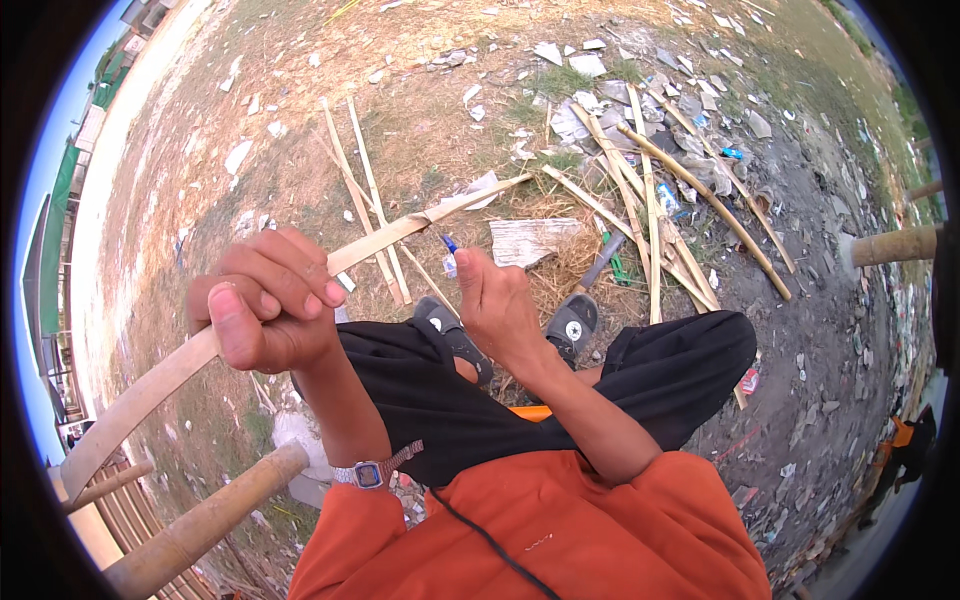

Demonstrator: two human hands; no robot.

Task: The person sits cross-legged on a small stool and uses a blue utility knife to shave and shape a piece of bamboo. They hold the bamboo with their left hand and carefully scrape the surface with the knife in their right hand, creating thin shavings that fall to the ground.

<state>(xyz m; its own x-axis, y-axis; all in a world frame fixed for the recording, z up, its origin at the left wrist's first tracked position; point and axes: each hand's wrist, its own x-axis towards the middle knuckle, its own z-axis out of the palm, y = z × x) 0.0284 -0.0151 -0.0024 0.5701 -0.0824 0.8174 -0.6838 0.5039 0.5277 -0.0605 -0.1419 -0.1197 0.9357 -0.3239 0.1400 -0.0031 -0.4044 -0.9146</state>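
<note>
Your left hand [270, 300] is curled tight around a long, flat strip of pale wood [380, 239]. The strip runs slanting across in front of you, from low on your left side up past your right hand [500, 308]. There is a small dark spot on it, between your two hands and its far tip.

Your right hand is curled too, with its thumb up, and it pinches a small blue thing [449, 243] with a dark tip. That tip points up near the dark spot, but you can't tell if they touch.

A watch [368, 475] is on your left wrist. A big knife [602, 262] lies on the ground by your right slipper [573, 326]. A flat, pale board [535, 240] lies past your feet. More long sticks [652, 220] lie across each other ahead on the right, with bits of trash around them.
</note>
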